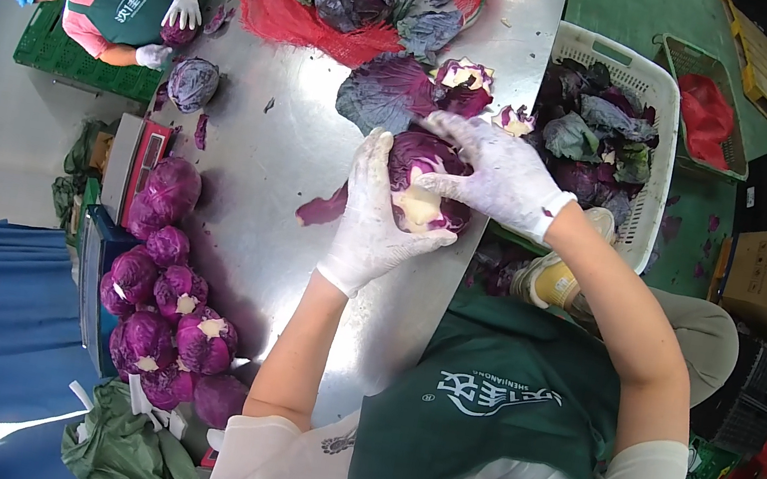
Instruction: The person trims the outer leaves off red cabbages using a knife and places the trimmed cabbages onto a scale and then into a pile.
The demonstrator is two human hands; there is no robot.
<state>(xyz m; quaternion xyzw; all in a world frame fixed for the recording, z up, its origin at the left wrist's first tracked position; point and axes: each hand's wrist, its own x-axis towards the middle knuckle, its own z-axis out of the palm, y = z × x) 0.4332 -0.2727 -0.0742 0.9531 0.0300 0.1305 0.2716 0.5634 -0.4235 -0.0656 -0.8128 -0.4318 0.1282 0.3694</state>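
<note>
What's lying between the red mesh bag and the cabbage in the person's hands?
In the head view, a big purple leaf and a purple-and-white offcut lie between the bag and the held cabbage.

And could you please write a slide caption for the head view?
Gloved left hand and right hand hold a purple cabbage over a metal table, beside a white crate of leaves.

A shiny metal table [266,154] carries an opened red mesh sack [326,39] at its far end, trimmed red cabbages [182,292] heaped along its left edge, one untrimmed red cabbage [193,86] beyond them, and a torn purple leaf [320,209].
</note>
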